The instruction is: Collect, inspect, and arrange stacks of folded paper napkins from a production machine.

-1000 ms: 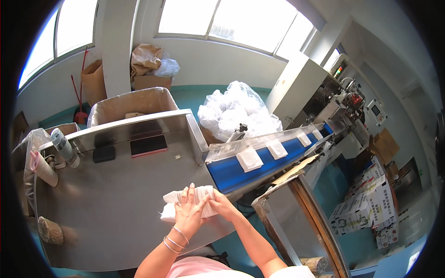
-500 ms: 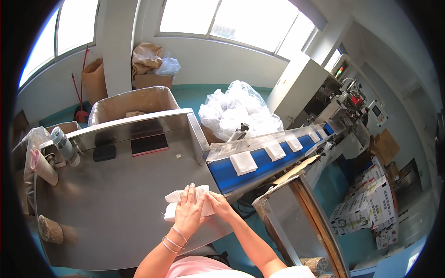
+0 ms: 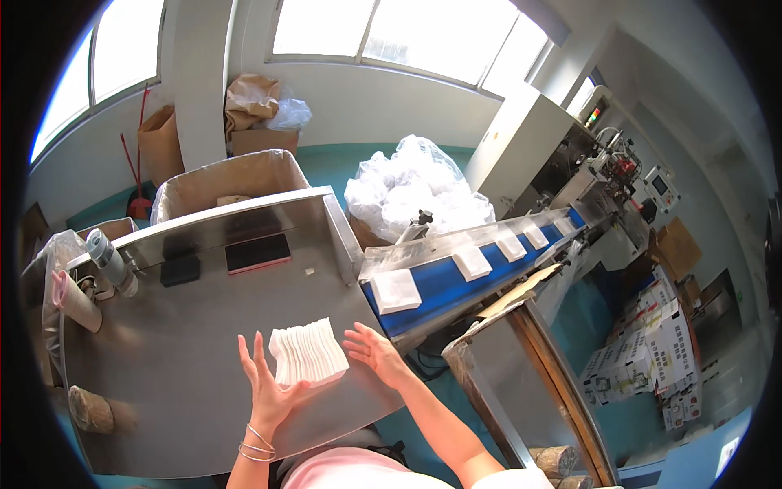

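Note:
A row of folded white paper napkins (image 3: 309, 352) stands on edge, packed side by side, on the metal table (image 3: 191, 359) in front of me. To its left is my left hand (image 3: 273, 393), fingers spread upward, with the thumb at the near edge of the napkins; whether it touches them I cannot tell. My right hand (image 3: 376, 355) is just right of the napkins, apart from them, its fingers stretched out and holding nothing. Beyond it, a flat white napkin stack (image 3: 396, 291) lies at the near end of a blue conveyor belt (image 3: 434, 293).
Several more napkin stacks sit farther up the belt, which leads to a machine (image 3: 607, 175). A phone (image 3: 257, 253), a dark flat case (image 3: 180, 270) and a bottle (image 3: 112, 262) are along the table's back and left. A lined carton (image 3: 232, 175) stands behind.
Both hands have come off the napkins and opened, the left moving left and the right staying at the right side. The napkins' upright folds now show. Stacks on the belt have come nearer.

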Motion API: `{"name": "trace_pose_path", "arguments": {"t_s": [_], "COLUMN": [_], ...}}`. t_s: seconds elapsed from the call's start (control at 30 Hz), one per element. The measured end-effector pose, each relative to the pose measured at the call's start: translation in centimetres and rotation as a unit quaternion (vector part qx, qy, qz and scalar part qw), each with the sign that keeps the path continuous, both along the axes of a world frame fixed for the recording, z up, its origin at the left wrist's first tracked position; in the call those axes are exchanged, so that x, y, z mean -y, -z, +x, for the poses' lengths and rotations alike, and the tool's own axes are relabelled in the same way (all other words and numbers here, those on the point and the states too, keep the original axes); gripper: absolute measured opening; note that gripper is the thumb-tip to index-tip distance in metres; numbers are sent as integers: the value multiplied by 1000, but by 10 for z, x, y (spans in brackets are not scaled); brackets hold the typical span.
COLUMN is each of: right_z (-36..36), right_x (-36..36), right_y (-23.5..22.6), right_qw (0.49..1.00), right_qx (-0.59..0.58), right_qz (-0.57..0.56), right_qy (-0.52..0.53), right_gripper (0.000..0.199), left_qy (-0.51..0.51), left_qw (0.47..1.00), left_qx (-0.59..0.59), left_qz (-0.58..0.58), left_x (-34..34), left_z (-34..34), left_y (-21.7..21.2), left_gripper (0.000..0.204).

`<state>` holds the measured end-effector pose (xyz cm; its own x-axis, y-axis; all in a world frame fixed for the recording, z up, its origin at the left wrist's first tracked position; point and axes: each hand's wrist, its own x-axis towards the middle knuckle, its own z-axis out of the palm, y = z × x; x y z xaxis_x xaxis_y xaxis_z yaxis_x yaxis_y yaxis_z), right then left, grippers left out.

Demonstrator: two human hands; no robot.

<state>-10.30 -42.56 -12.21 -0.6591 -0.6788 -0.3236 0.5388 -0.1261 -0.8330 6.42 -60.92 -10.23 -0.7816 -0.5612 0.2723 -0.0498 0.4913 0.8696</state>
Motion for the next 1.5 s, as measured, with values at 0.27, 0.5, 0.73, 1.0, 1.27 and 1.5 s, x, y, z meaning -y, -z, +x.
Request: {"name": "trace_pose_path", "arguments": {"t_s": [0.27,0.5,0.73,1.0,1.27,1.5], "right_z": [33,9,0,-8,-10,-49], "right_x": [26,0,-7,-12,-2,-28], "right_y": [-34,-28,-10,-16,1,24], "right_qw": [940,947,913,975,931,966], "right_qx": [-305,-248,-312,-131,-313,51], "right_qz": [131,169,232,116,170,-14], "right_qy": [-83,-117,-121,-133,-83,253], "right_gripper": [71,55,40,33,38,32], "left_qy": [179,167,201,201,205,182], "left_qw": [983,982,964,967,962,973], "left_qx": [-16,81,174,153,171,104], "left_qz": [37,45,7,-45,-57,-101], "left_x": [-47,-47,-49,-50,-54,-60], "left_z": [-25,-22,-40,-44,-53,-51], "left_y": [1,-12,-26,-19,-19,-19], "left_gripper": [109,102,91,84,82,74]}}
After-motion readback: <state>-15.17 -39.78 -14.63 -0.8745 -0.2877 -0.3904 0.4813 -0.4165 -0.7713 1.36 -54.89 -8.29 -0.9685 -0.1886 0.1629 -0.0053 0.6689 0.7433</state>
